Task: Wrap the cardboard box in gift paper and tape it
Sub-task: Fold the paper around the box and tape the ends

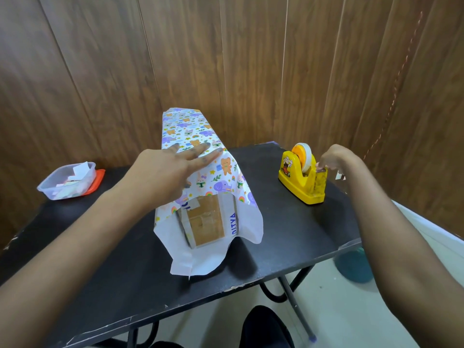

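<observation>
Left hand [165, 169]: fingers spread, flat on the gift paper [200, 136] draped over the cardboard box [204, 222], which lies mid-bench [276, 234] with its near end uncovered. Right hand [334, 159]: fingers curled, pinching tape [305, 156] at the cutter of the yellow dispenser [301, 187], apart from the box

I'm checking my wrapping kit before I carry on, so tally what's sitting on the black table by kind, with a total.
cardboard box: 1
gift paper sheet: 1
yellow tape dispenser: 1
clear plastic container of paper scraps: 1
orange lid: 1
Total: 5
</observation>
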